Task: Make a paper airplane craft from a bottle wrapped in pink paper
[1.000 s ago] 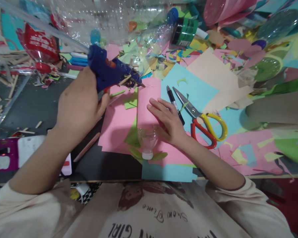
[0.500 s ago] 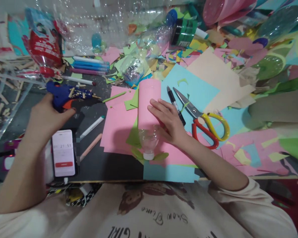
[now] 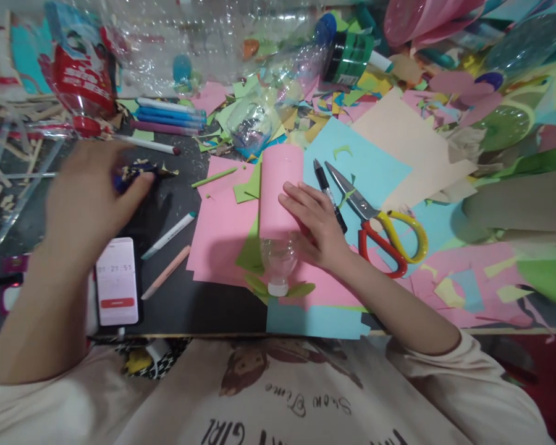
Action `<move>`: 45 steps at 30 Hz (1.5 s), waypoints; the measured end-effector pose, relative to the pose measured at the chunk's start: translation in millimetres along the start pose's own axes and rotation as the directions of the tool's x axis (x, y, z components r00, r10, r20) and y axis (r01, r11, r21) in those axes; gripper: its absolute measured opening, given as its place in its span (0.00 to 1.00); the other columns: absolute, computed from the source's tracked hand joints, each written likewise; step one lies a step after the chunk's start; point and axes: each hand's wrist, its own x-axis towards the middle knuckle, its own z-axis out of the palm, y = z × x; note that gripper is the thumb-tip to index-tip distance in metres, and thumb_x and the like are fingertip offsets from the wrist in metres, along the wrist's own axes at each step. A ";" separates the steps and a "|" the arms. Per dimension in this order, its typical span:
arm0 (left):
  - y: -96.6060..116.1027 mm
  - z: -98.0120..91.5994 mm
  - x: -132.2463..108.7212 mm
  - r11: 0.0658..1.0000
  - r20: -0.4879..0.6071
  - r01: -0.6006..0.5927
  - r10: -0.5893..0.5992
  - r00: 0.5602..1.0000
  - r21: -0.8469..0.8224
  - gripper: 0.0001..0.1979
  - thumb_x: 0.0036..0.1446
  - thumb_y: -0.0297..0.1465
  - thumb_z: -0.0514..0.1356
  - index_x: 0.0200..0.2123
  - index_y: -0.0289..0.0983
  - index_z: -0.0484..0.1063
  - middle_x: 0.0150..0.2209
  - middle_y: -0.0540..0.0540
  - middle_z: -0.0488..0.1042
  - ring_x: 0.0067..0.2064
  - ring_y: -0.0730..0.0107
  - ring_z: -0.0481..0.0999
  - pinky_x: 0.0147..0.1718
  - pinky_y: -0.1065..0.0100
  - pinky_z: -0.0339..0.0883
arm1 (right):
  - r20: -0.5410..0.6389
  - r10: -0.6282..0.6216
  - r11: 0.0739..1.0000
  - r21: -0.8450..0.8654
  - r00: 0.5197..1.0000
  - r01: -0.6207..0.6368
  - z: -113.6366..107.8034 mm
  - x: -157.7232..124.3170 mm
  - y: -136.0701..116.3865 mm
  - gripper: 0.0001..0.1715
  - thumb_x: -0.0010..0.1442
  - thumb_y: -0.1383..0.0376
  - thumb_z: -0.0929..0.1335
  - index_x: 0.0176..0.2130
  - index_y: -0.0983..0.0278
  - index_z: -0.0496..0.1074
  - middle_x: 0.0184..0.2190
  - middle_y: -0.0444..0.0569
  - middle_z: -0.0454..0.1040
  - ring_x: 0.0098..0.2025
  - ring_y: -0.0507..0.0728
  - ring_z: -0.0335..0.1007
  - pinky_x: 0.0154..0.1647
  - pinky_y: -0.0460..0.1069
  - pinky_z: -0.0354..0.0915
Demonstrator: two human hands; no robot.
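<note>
A clear plastic bottle (image 3: 278, 253) lies with its white cap toward me, pink paper (image 3: 282, 191) wrapped round its body. My right hand (image 3: 317, 222) holds it from the right, fingers laid over the paper. Green leaf-shaped paper pieces (image 3: 302, 290) show beside the cap. On the left, my left hand (image 3: 90, 191) is blurred and closed over a blue hot glue gun (image 3: 141, 170), its nozzle pointing right. The hand hides most of the gun's handle. Scissors (image 3: 364, 210) with red and yellow handles and a black pen (image 3: 327, 188) lie right of the bottle.
A phone (image 3: 117, 284) showing a timer lies near the front edge, with two markers (image 3: 169, 235) beside it. Coloured paper scraps (image 3: 472, 284) cover the right side. Clear bottles (image 3: 204, 43) and a red-labelled bottle (image 3: 83, 74) stand at the back. Wooden sticks (image 3: 0, 204) lie far left.
My left hand has shifted up and over the glue gun, covering more of it, and the gun has turned. My right hand stays on the bottle.
</note>
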 end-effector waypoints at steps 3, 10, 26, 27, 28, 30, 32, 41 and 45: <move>30.0 3.6 8.6 0.942 0.144 -0.304 0.324 0.935 -0.141 0.24 0.66 0.44 0.44 0.54 0.38 0.69 0.51 0.39 0.73 0.55 0.54 0.71 0.55 0.53 0.66 | -0.028 -0.018 1.000 -0.010 0.999 0.017 1.4 -0.2 0.5 0.31 0.68 0.59 0.59 0.68 0.55 0.55 0.65 0.51 0.66 0.69 0.62 0.56 0.64 0.64 0.60; 82.4 29.2 21.9 0.884 0.268 -0.447 0.468 0.842 -0.136 0.11 0.58 0.37 0.56 0.41 0.38 0.72 0.44 0.37 0.74 0.49 0.46 0.73 0.46 0.53 0.68 | -0.034 -0.022 1.000 -0.012 0.999 0.021 1.1 -0.5 1.1 0.31 0.69 0.56 0.58 0.68 0.54 0.54 0.65 0.50 0.66 0.68 0.63 0.57 0.63 0.64 0.59; 58.3 23.5 44.9 0.495 0.042 -0.034 0.142 0.989 -0.868 0.18 0.44 0.46 0.69 0.34 0.40 0.75 0.30 0.51 0.76 0.33 0.66 0.71 0.36 0.58 0.68 | 0.020 0.002 1.000 0.025 1.000 -0.003 1.1 -1.2 2.2 0.36 0.66 0.58 0.62 0.70 0.51 0.50 0.67 0.47 0.63 0.70 0.64 0.54 0.66 0.65 0.57; 63.6 26.1 47.2 0.422 0.037 -0.024 0.135 0.990 -0.906 0.17 0.43 0.45 0.69 0.33 0.41 0.75 0.29 0.51 0.75 0.34 0.65 0.72 0.37 0.56 0.69 | 0.012 -0.007 0.999 0.032 1.000 0.007 0.9 -1.1 1.9 0.37 0.66 0.58 0.62 0.70 0.51 0.49 0.67 0.47 0.63 0.70 0.64 0.54 0.66 0.65 0.57; 69.6 27.9 49.6 0.366 0.033 -0.022 0.141 0.989 -0.930 0.15 0.43 0.43 0.69 0.32 0.42 0.75 0.29 0.51 0.75 0.34 0.64 0.73 0.37 0.56 0.70 | 0.003 -0.017 0.999 0.035 1.000 0.017 0.6 -0.9 1.7 0.37 0.66 0.58 0.62 0.70 0.51 0.49 0.67 0.47 0.63 0.69 0.64 0.54 0.66 0.65 0.57; 81.8 29.6 54.3 0.277 -0.006 -0.047 0.147 0.989 -0.960 0.13 0.42 0.40 0.69 0.33 0.44 0.76 0.30 0.51 0.76 0.35 0.62 0.75 0.37 0.55 0.71 | -0.008 -0.028 0.999 0.030 1.000 0.028 0.2 -0.6 1.3 0.36 0.67 0.59 0.61 0.70 0.52 0.49 0.67 0.49 0.63 0.69 0.64 0.55 0.65 0.65 0.57; 92.4 30.8 58.8 0.221 -0.033 -0.069 0.165 0.986 -0.973 0.12 0.42 0.38 0.68 0.33 0.45 0.76 0.30 0.52 0.76 0.36 0.62 0.74 0.37 0.56 0.70 | 0.005 -0.020 1.000 0.018 1.000 0.020 0.0 -0.5 1.3 0.35 0.67 0.59 0.61 0.70 0.53 0.50 0.67 0.49 0.64 0.69 0.63 0.54 0.65 0.65 0.58; 111.9 48.5 69.9 0.153 -0.139 -0.191 0.297 0.945 -0.970 0.18 0.43 0.46 0.69 0.32 0.43 0.69 0.35 0.49 0.74 0.38 0.61 0.73 0.40 0.58 0.66 | -0.015 -0.019 1.000 0.021 1.000 0.019 1.9 -0.3 0.8 0.34 0.67 0.60 0.60 0.70 0.52 0.50 0.66 0.48 0.64 0.70 0.62 0.54 0.65 0.65 0.59; 111.9 52.2 69.4 0.285 -0.220 -0.344 0.388 0.895 -0.895 0.18 0.47 0.48 0.65 0.36 0.44 0.71 0.41 0.47 0.77 0.45 0.56 0.74 0.46 0.54 0.65 | -0.004 -0.004 1.000 0.012 1.000 0.004 1.1 0.2 -0.2 0.32 0.68 0.60 0.59 0.69 0.53 0.52 0.66 0.50 0.65 0.69 0.62 0.55 0.65 0.65 0.58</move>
